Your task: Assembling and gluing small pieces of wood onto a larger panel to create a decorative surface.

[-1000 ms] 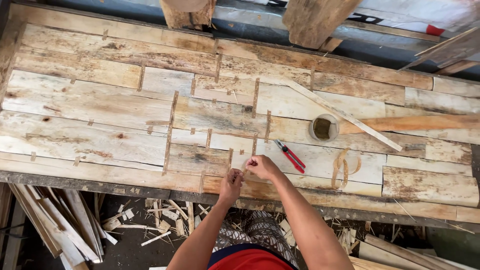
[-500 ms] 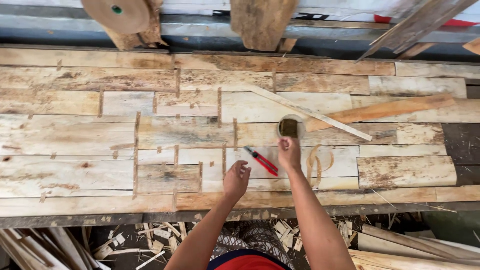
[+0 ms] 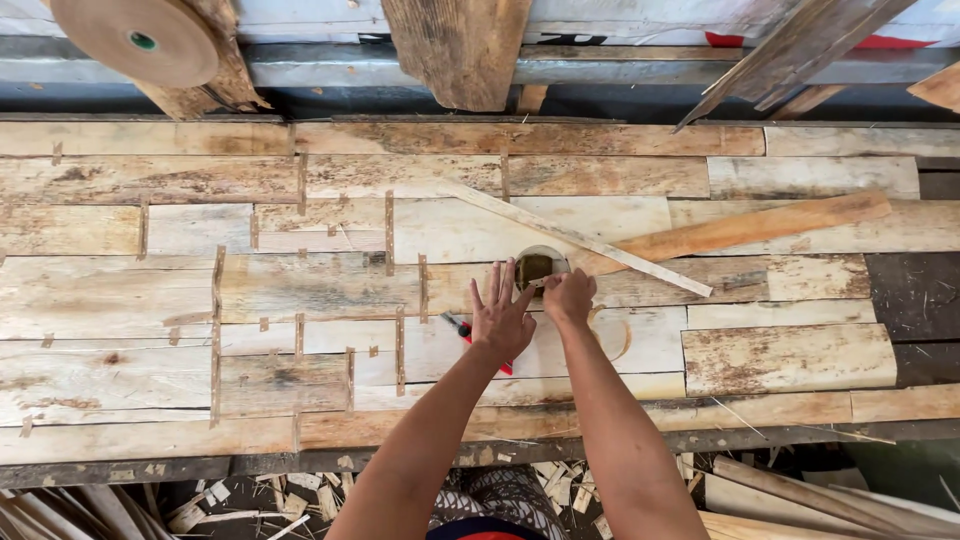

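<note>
On the veneer sheet [image 3: 300, 290] — 2 hands, 1 small pot [image 3: 536, 267].

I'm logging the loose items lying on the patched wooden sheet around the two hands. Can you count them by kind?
Small round container, by the right hand: 1
Red-handled tool, partly under the left hand: 1
Thin pale slat, lying diagonally: 1
Wider brown strip: 1
Total: 4 loose items
</note>
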